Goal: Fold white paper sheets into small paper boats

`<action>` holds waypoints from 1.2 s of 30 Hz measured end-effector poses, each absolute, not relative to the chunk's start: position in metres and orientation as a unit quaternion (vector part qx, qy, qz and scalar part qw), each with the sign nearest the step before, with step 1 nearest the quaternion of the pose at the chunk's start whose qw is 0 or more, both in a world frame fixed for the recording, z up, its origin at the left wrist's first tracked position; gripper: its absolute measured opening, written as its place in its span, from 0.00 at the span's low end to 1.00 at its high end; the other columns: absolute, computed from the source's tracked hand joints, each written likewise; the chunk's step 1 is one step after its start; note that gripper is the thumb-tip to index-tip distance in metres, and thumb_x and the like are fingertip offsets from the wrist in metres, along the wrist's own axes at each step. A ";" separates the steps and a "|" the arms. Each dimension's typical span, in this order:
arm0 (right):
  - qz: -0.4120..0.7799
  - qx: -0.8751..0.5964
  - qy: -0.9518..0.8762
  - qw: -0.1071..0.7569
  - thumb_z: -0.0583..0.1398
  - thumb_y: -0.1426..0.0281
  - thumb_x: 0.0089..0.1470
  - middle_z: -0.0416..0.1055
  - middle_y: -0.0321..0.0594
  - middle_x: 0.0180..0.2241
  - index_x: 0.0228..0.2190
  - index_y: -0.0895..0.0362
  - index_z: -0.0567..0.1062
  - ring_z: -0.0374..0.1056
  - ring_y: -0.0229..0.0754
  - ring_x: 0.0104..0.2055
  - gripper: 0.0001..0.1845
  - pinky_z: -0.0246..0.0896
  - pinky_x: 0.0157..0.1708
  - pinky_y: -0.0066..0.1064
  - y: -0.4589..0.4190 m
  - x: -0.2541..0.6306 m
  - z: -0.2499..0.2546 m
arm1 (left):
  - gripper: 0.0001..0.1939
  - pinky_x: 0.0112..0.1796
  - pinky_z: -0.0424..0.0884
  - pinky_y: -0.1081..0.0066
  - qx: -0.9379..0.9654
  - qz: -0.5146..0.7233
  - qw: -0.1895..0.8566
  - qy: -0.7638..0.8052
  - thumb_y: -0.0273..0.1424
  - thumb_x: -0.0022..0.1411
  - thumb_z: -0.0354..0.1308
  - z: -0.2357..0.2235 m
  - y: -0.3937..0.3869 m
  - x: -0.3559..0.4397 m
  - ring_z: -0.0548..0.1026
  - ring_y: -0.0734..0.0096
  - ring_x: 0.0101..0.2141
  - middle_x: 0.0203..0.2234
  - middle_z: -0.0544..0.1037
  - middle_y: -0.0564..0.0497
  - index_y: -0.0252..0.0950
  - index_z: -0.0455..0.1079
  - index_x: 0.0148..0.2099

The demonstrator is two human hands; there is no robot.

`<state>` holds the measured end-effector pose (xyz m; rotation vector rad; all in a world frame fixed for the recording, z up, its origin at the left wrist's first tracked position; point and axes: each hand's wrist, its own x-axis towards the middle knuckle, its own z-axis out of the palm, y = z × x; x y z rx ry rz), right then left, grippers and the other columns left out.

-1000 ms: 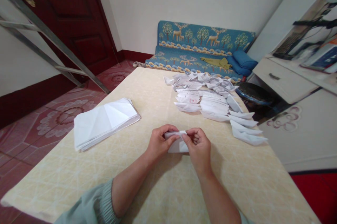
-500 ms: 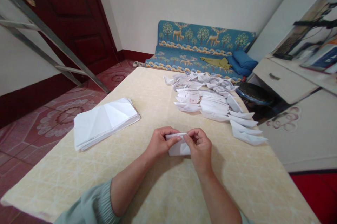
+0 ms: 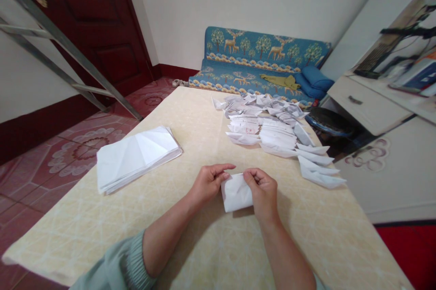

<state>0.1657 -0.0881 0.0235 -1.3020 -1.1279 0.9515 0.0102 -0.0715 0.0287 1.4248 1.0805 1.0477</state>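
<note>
A: Layout, biggest first?
B: Table [image 3: 163, 253] fills the lower frame; paper boats [image 3: 277, 134] sit right of centre; paper stack [image 3: 136, 156] is left of centre.
A: Hands?
B: Left hand [image 3: 207, 184] is at the folded paper's [image 3: 237, 194] upper left corner, index finger raised; can't tell if it grips; right hand [image 3: 265, 191] is clamped on the paper's upper right edge.
A: Paper's location?
B: Just below frame centre; between both hands.

Looks forward and down from the head, close above left hand [image 3: 208, 182] and right hand [image 3: 265, 191], across the table [image 3: 195, 122] to the sofa [image 3: 252, 49]
</note>
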 end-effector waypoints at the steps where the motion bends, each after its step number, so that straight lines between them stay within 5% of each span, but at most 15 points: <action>1: 0.404 -0.552 -0.477 0.553 0.60 0.65 0.46 0.67 0.33 0.19 0.23 0.57 0.73 0.60 0.36 0.22 0.08 0.53 0.22 0.25 -0.088 0.166 0.023 | 0.17 0.19 0.61 0.76 0.592 0.426 0.513 0.453 0.34 0.56 0.56 0.030 -0.073 0.010 0.68 0.75 0.17 0.18 0.74 0.52 0.31 0.73 0.46; 5: 0.406 -0.557 -0.466 0.555 0.61 0.65 0.46 0.69 0.33 0.20 0.23 0.58 0.74 0.61 0.36 0.22 0.09 0.54 0.22 0.25 -0.087 0.166 0.022 | 0.19 0.11 0.53 0.78 0.569 0.394 0.552 0.464 0.40 0.59 0.50 0.029 -0.077 0.011 0.61 0.79 0.09 0.12 0.69 0.56 0.33 0.72 0.44; 11: 0.380 -0.574 -0.426 0.587 0.63 0.63 0.45 0.70 0.35 0.21 0.25 0.59 0.74 0.62 0.35 0.22 0.10 0.55 0.21 0.25 -0.086 0.167 0.019 | 0.16 0.18 0.64 0.78 0.525 0.395 0.641 0.396 0.38 0.46 0.65 0.016 -0.072 0.013 0.69 0.77 0.17 0.19 0.74 0.52 0.29 0.71 0.31; 16: 0.453 -0.533 -0.399 0.593 0.62 0.60 0.46 0.70 0.34 0.21 0.27 0.59 0.74 0.62 0.35 0.21 0.14 0.55 0.20 0.24 -0.083 0.170 0.015 | 0.19 0.16 0.64 0.77 0.497 0.411 0.630 0.433 0.43 0.51 0.59 0.013 -0.068 0.012 0.66 0.77 0.14 0.14 0.70 0.54 0.29 0.70 0.26; 23: 0.523 -0.507 -0.475 0.493 0.64 0.62 0.42 0.73 0.37 0.23 0.30 0.59 0.76 0.64 0.35 0.21 0.14 0.55 0.18 0.23 -0.081 0.174 0.019 | 0.23 0.20 0.65 0.77 0.451 0.499 0.578 0.462 0.47 0.55 0.54 0.016 -0.063 0.006 0.68 0.76 0.18 0.15 0.70 0.54 0.31 0.67 0.23; 27: 0.468 -0.527 -0.482 0.520 0.63 0.64 0.43 0.72 0.37 0.23 0.31 0.59 0.77 0.64 0.35 0.20 0.13 0.58 0.18 0.24 -0.080 0.173 0.016 | 0.25 0.24 0.65 0.77 0.412 0.504 0.606 0.458 0.49 0.55 0.52 0.021 -0.063 0.006 0.69 0.76 0.21 0.19 0.73 0.51 0.31 0.69 0.25; 32: 0.292 -0.497 -0.544 0.609 0.61 0.72 0.46 0.73 0.40 0.32 0.28 0.57 0.78 0.69 0.42 0.36 0.05 0.65 0.31 0.30 -0.081 0.174 0.018 | 0.23 0.36 0.70 0.70 0.419 0.506 0.630 0.415 0.47 0.54 0.55 0.027 -0.065 0.005 0.74 0.65 0.38 0.36 0.77 0.43 0.32 0.74 0.40; 36: 0.235 -0.463 -0.586 0.623 0.56 0.78 0.49 0.72 0.41 0.37 0.29 0.55 0.78 0.68 0.42 0.41 0.11 0.64 0.40 0.34 -0.083 0.172 0.021 | 0.22 0.44 0.69 0.64 0.430 0.504 0.651 0.370 0.39 0.52 0.61 0.029 -0.067 0.005 0.72 0.61 0.43 0.43 0.75 0.43 0.35 0.70 0.48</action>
